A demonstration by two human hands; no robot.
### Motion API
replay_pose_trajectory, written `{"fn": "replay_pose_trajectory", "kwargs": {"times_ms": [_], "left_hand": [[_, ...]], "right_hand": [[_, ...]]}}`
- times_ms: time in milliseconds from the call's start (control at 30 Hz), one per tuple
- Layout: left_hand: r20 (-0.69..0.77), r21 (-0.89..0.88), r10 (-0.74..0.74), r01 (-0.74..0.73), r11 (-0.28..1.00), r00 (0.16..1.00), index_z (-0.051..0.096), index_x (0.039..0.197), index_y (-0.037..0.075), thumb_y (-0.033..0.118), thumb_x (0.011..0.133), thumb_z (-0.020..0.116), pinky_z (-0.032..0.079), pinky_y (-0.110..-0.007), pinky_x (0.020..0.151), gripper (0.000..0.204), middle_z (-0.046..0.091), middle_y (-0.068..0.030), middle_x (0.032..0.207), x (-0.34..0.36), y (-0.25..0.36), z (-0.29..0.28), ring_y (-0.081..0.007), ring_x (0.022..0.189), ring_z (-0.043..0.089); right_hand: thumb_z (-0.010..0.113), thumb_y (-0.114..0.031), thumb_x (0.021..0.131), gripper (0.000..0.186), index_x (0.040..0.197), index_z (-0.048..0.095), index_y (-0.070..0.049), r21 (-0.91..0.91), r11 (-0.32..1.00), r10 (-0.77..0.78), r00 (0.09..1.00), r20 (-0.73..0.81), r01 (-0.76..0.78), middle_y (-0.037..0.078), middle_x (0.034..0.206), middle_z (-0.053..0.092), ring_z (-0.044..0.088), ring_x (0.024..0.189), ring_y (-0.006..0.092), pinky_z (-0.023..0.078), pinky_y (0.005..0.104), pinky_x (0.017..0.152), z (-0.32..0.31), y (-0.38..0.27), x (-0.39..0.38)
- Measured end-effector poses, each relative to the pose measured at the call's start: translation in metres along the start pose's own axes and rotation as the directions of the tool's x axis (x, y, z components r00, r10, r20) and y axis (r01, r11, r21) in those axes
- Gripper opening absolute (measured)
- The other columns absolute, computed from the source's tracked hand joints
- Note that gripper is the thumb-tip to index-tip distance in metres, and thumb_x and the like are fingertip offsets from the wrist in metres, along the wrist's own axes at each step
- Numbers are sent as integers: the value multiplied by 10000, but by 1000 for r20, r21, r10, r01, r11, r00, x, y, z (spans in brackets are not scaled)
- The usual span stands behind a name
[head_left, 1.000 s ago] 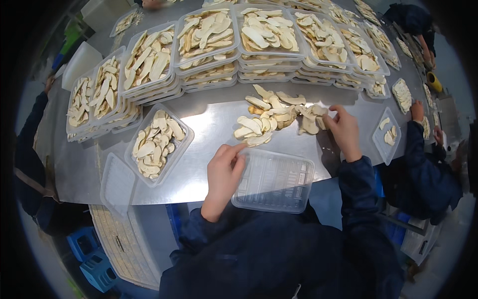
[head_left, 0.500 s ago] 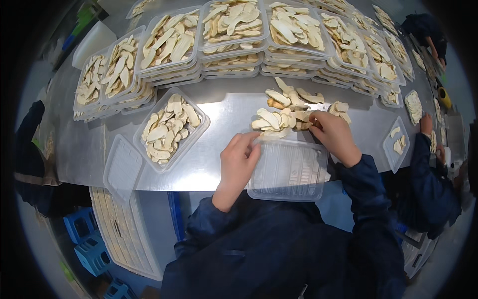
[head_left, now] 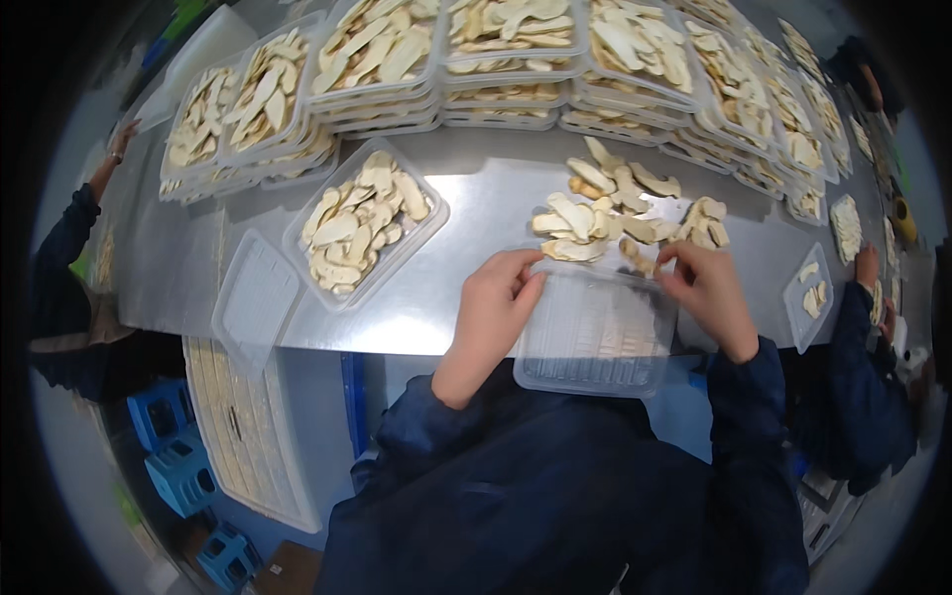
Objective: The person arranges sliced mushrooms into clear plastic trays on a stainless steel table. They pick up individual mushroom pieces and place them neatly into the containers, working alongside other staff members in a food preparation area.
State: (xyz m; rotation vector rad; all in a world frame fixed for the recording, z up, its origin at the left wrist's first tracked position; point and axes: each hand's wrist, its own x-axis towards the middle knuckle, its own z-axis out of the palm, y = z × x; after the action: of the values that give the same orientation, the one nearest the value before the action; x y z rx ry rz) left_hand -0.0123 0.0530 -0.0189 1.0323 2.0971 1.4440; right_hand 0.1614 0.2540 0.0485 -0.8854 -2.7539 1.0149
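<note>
My left hand point(head_left: 488, 315) has its fingers and thumb pinched at the upper left corner of an empty clear plastic tray point(head_left: 597, 332), which overhangs the table's near edge. Between the thumb and fingertips of my right hand point(head_left: 712, 295) is a brownish dried mushroom slice point(head_left: 638, 260), just above the tray's far rim. Pale loose mushroom slices point(head_left: 577, 220) lie in a pile on the metal table beyond the tray. A smaller clump of slices point(head_left: 703, 224) sits right behind my right hand.
Stacked trays of mushroom slices point(head_left: 511, 67) line the table's far side. Left of me are a filled tray point(head_left: 436, 220) and an empty tray point(head_left: 256, 283). Another tray point(head_left: 801, 315) holds a few slices on the right. Other people work at both sides; blue stools point(head_left: 181, 474) stand below.
My right hand has drawn back from the pile toward the tray's far right corner, bringing a slice along. My left hand stays at the tray corner. The whole view has shifted slightly.
</note>
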Motion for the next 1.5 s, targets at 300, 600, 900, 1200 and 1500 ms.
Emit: {"fn": "replay_pose_trajectory", "kwargs": {"times_ms": [300, 600, 900, 1200, 1500], "left_hand": [[29, 30, 5, -6, 1000, 1000, 696, 1054, -1, 78, 870, 654, 464, -319, 585, 204, 607, -126, 762, 2, -1, -5, -226, 622, 578], [13, 33, 17, -17, 999, 1000, 707, 1057, 8, 54, 843, 681, 460, -285, 576, 220, 602, -102, 734, -3, -4, -12, -169, 612, 562], [12, 30, 23, -24, 999, 1000, 706, 1048, 3, 53, 829, 695, 471, -278, 581, 225, 608, -97, 742, -3, -7, -11, -167, 613, 565], [30, -42, -37, 39, 998, 999, 700, 1074, 19, 53, 841, 673, 463, -300, 585, 237, 597, -101, 747, -1, -7, -15, -187, 616, 572], [55, -165, -112, 120, 979, 992, 590, 1220, -10, 25, 896, 605, 390, -229, 455, 325, 540, -16, 704, -1, -7, -17, -68, 494, 496]], "right_hand": [[675, -213, 841, 193, 915, 596, -53, -311, 858, -360, 911, 201, 408, 115, 742, 640, 658, 687, 297, 498, 399, 578, 57, -38, 5], [707, -269, 803, 345, 1060, 648, -47, -256, 952, -179, 984, -24, 167, 137, 805, 676, 658, 717, 329, 507, 406, 628, 32, -44, 54], [660, -186, 863, 175, 931, 710, -33, 91, 983, -150, 986, -78, 156, 138, 739, 678, 657, 665, 310, 510, 369, 619, 32, -45, 74], [642, -172, 841, 145, 934, 713, -87, -419, 847, -389, 919, -67, 328, 104, 822, 661, 644, 756, 327, 505, 419, 643, 38, -10, 99], [685, -152, 812, 167, 903, 661, -15, -17, 982, -188, 965, -185, 188, 84, 622, 554, 553, 564, 209, 438, 337, 546, 23, -33, 85]]}}
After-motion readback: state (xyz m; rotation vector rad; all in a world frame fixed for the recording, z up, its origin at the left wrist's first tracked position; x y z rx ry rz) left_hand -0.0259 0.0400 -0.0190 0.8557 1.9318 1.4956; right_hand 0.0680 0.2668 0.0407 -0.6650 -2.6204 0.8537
